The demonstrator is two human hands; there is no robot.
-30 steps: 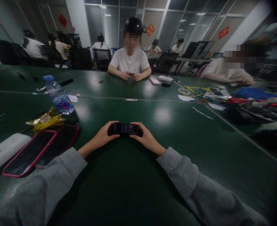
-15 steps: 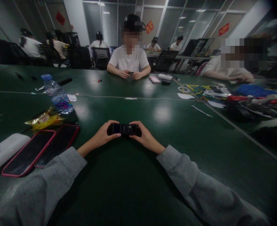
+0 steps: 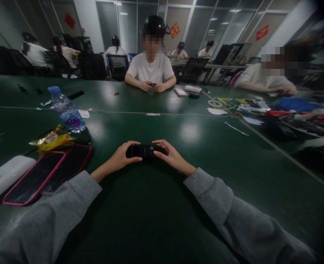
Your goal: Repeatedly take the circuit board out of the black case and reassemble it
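Note:
Both hands hold a small black handheld device (image 3: 145, 151) sideways above the green table; it has a dark screen at its left part and small pale markings toward the right. My left hand (image 3: 121, 157) grips its left end, thumb along the lower edge and fingers over the top. My right hand (image 3: 173, 157) wraps the right end, its thumb lying on the face by the markings. The exact kind of device is too dark to make out.
To the left lie two red-framed phones (image 3: 35, 176), a white power bank (image 3: 8, 178), a yellow snack packet (image 3: 52, 140) and a water bottle (image 3: 67, 110). A wrench (image 3: 236, 128) and a heap of cables (image 3: 233, 105) lie right. A person (image 3: 151, 68) sits opposite.
My right thumb has shifted from the device's lower edge up onto its face. The bluish tint on the left screen has gone dark. My left hand stays almost still.

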